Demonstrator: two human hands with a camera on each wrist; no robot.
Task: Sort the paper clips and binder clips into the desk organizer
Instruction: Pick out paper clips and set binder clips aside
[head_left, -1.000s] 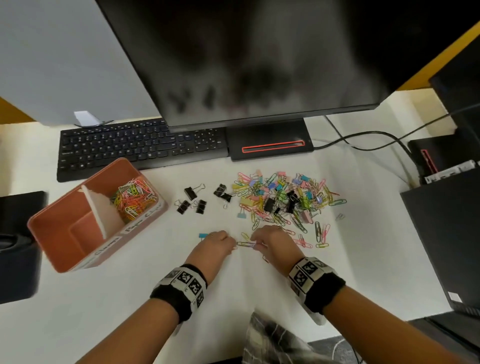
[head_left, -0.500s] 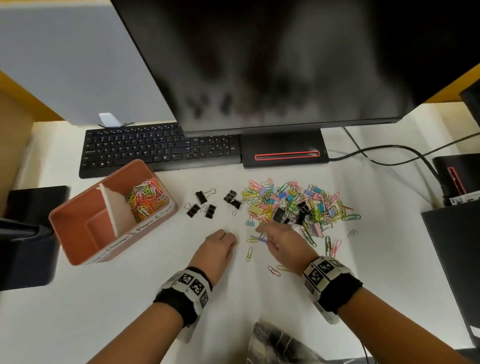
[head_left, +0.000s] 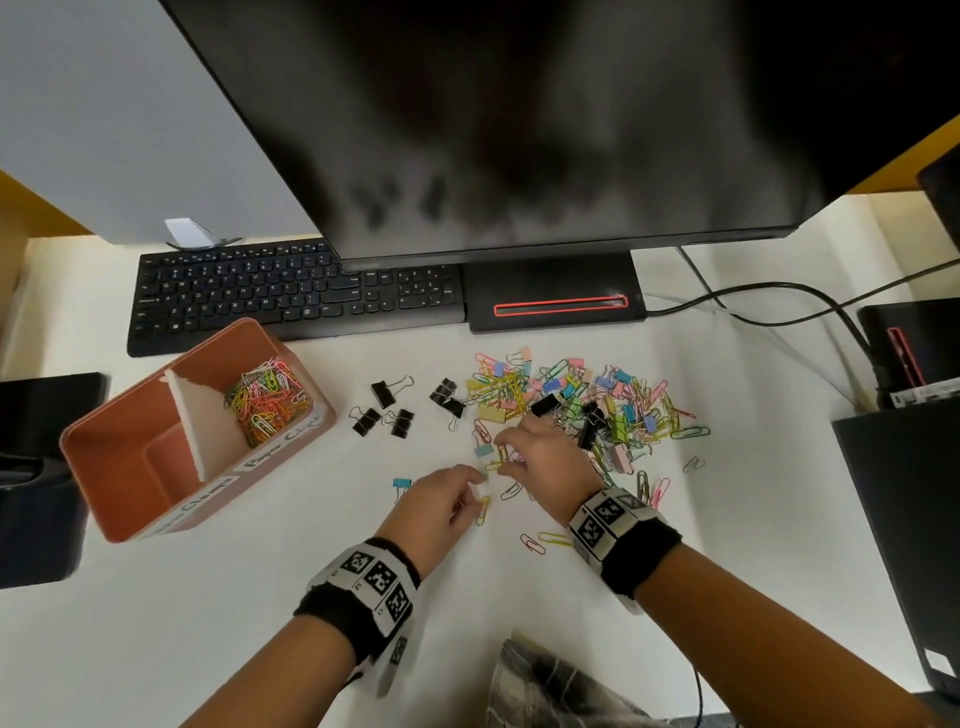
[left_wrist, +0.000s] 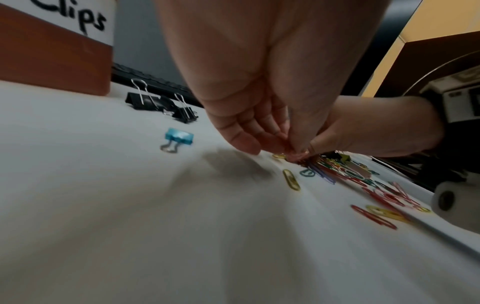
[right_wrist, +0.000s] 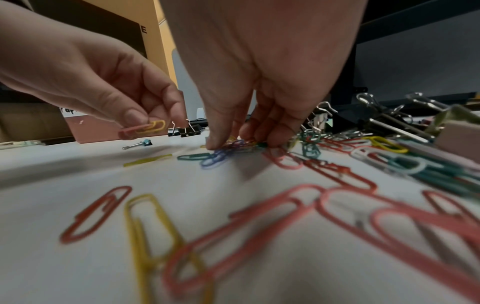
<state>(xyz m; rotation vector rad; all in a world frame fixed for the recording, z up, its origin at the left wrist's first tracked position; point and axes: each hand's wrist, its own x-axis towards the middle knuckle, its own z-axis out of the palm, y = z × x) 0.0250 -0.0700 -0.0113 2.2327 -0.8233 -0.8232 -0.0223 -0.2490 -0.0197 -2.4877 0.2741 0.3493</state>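
Head view shows the main change since a second ago: the right hand (head_left: 540, 457) has gone from the near fringe of the scatter up into the edge of the heap of coloured paper clips and pastel binder clips (head_left: 582, 410) on the white bench (head_left: 260, 613), while the left hand (head_left: 441, 501) has stayed just beside it on the organizer side. From the right wrist view, the left grip is narrow, thumb and forefinger pinching a pink and a yellow paper clip (right_wrist: 145, 128) lifted off the bench; the right grip is also narrow, its fingertips (right_wrist: 215, 142) pressed down on a knot of blue and green paper clips (right_wrist: 221, 154), though whether any clip is truly caught there I cannot tell. I judge this a gathering step, with a handful building before a trip to the terracotta plastic desk organizer (head_left: 130, 519), which stands well off beyond the left grip; its far compartment already holds paper clips and the near one looks empty, so most of the sorting remains. Five black binder clips (head_left: 384, 410) lie between organizer and heap, and a small blue binder clip (head_left: 401, 484) sits just beside the left grip. Both wrist views are blurred, the organizer labels only partly legible, and clips under the right palm are hidden.
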